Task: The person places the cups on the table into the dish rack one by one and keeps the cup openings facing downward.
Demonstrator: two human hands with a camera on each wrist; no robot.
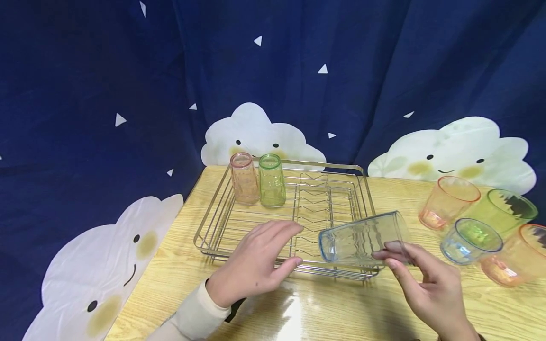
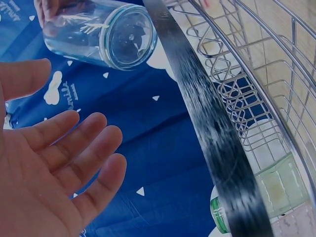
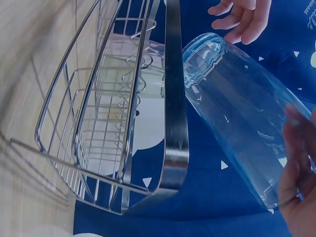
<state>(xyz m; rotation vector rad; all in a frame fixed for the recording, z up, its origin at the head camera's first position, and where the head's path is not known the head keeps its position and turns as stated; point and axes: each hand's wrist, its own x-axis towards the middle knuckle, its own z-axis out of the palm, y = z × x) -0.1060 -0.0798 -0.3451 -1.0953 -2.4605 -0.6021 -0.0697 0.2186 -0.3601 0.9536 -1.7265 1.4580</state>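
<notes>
A clear blue glass (image 1: 362, 239) lies tilted almost on its side over the front right of the wire dish rack (image 1: 256, 258). My right hand (image 1: 431, 284) pinches it near the rim, with the base pointing left. In the right wrist view the glass (image 3: 237, 108) slants beside the rack's metal band. My left hand (image 1: 260, 260) hovers over the front edge of the rack, fingers extended and apart from the glass base. Its palm (image 2: 34, 187) holds nothing in the left wrist view. A pink glass (image 1: 244, 182) and a green glass (image 1: 271, 184) stand upside down in the back left of the rack.
On the table's right stand several upright cups: an orange one (image 1: 448, 203), a green one (image 1: 512, 213), a short blue one (image 1: 471, 241) and another orange one (image 1: 516, 258). Behind the wooden table (image 1: 337, 312) hangs a dark blue curtain (image 1: 281, 94) with clouds.
</notes>
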